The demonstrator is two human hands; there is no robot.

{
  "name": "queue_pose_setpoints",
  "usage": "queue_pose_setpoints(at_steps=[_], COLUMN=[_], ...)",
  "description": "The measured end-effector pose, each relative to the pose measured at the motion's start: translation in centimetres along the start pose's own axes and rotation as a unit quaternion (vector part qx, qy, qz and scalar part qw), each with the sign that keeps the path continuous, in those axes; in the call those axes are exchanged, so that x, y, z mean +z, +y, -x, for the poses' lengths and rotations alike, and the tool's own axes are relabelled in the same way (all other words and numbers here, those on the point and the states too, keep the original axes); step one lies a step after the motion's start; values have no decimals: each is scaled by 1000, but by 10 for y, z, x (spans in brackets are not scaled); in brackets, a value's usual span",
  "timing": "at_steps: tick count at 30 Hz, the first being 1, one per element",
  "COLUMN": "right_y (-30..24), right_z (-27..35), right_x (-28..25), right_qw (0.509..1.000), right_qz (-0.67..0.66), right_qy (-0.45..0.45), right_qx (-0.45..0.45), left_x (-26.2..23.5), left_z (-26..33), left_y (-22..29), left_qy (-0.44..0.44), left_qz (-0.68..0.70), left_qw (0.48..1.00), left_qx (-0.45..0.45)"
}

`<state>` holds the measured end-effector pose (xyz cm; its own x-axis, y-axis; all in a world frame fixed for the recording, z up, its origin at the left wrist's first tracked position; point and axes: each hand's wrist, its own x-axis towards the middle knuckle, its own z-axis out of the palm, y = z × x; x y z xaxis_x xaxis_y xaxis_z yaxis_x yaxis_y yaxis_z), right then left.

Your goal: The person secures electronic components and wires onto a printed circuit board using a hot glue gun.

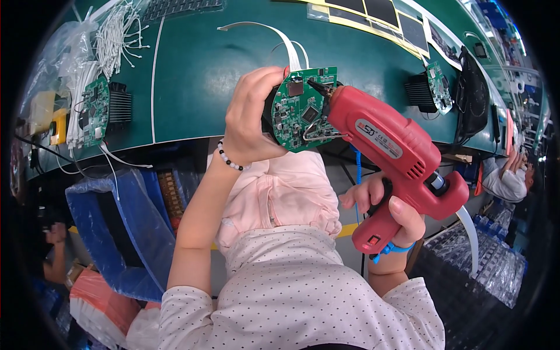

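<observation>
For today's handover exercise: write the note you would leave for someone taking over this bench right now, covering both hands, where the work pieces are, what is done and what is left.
Left hand: grips a green circuit board on its black heatsink, held up above the green bench mat.
Right hand: holds the red hot glue gun, nozzle tip on the board's upper right area.
White ribbon cable trails from the board's top edge.
Done: cannot tell how much glue is already down.
Left: two similar boards wait, one at the left of the mat, one at the right.
</observation>
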<state>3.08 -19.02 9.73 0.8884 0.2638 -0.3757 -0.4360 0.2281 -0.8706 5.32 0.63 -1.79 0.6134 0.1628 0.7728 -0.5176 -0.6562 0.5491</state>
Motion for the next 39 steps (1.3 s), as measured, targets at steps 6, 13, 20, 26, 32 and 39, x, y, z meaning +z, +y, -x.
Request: queue_pose_setpoints(at_steps=[6,13,20,26,32,39], right_y=[-1,-2,-2,-2,-2,-2], right_z=[-7,-10,-12,-12,-11,-12], right_x=[1,-9,-14,-14,-14,-14], right_qw=[999,997,992,991,992,992], right_qz=[-35,-68,-101,-101,-96,-93], right_qy=[-1,-30,-72,-74,-71,-67], right_qx=[19,26,36,40,42,44], left_x=[-1,1,1,1,1,1], left_z=[-1,-2,-1,-3,-2,-1], left_y=[4,5,3,5,5,5], left_qy=[-11,-14,-10,-4,-6,-5], left_qz=[15,14,20,24,22,15], left_qw=[999,999,1000,1000,1000,1000], left_qx=[-30,-29,-22,-20,-21,-22])
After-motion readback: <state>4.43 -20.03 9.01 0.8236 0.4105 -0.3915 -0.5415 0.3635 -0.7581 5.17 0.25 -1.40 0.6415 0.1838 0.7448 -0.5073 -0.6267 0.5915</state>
